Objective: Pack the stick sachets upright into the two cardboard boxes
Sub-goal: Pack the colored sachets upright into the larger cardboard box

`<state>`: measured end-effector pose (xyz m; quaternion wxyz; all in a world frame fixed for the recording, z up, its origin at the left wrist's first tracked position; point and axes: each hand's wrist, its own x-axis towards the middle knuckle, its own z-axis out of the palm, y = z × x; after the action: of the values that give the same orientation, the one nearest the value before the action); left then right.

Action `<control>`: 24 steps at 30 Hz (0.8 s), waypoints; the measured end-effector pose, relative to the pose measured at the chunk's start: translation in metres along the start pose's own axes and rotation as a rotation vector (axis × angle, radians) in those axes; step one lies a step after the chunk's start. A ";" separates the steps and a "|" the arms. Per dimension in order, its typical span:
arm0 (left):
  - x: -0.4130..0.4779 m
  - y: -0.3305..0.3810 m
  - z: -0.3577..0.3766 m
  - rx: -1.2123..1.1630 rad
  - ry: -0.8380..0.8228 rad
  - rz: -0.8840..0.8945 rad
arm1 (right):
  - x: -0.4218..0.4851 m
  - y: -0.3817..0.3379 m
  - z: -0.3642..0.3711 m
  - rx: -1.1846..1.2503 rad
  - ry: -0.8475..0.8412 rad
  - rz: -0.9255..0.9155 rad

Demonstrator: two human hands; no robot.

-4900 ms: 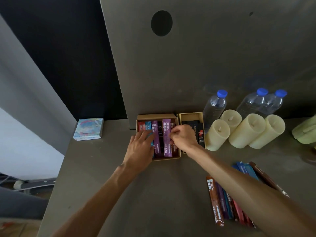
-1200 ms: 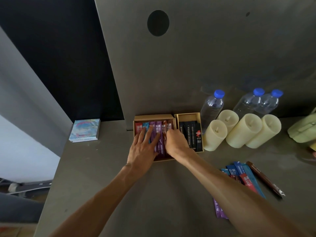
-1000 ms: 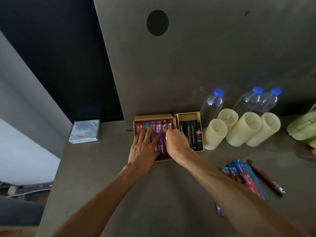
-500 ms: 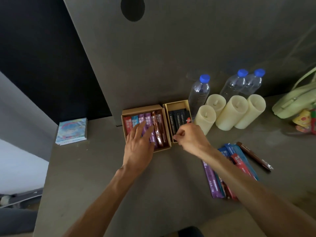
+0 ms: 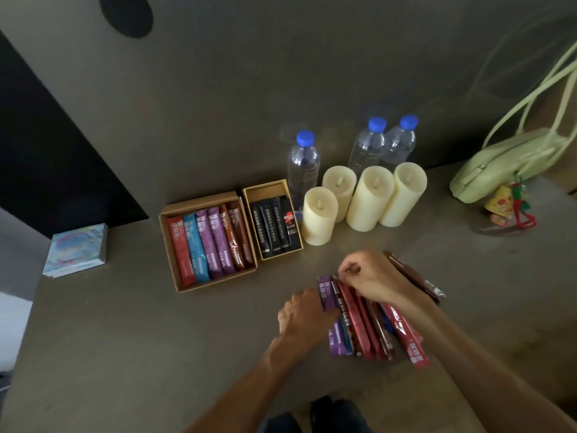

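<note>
Two open cardboard boxes stand side by side at the back of the table. The larger box [image 5: 170,245] holds red, blue, purple and brown stick sachets [image 5: 215,242] in a row. The smaller box [image 5: 249,195] holds black sachets [image 5: 274,228]. A loose pile of sachets [image 5: 365,326] lies on the table in front of them, to the right. My right hand [image 5: 371,278] pinches the top end of a sachet in that pile. My left hand [image 5: 304,315] rests at the pile's left edge against a purple sachet [image 5: 324,292]; its fingers are hidden.
Several cream pillar candles [image 5: 368,198] and three blue-capped water bottles [image 5: 303,164] stand right of the boxes. A pale green bag [image 5: 499,164] lies at the far right. A small colourful packet [image 5: 76,250] sits at the table's left edge. A grey panel rises behind.
Both hands have left the boxes and moved right and toward me onto the loose pile. My view has shifted right, showing the green bag.
</note>
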<state>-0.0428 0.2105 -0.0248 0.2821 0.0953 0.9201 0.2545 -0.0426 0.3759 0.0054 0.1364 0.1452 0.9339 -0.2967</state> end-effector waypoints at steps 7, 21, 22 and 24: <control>0.007 0.004 -0.001 -0.060 0.063 -0.077 | 0.005 0.012 -0.001 0.015 0.001 -0.040; -0.016 -0.048 -0.047 -0.624 0.243 0.045 | 0.029 -0.070 -0.012 0.644 -0.147 -0.155; -0.018 -0.055 -0.050 -0.655 0.230 0.052 | 0.032 -0.078 -0.013 0.673 -0.155 -0.160; -0.024 -0.066 -0.054 -0.689 0.256 0.042 | 0.036 -0.092 -0.012 0.691 -0.176 -0.187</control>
<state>-0.0562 0.1244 -0.0095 0.1750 -0.0191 0.8062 0.5648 -0.1106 0.3183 0.0498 0.1315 0.0707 0.7725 -0.6172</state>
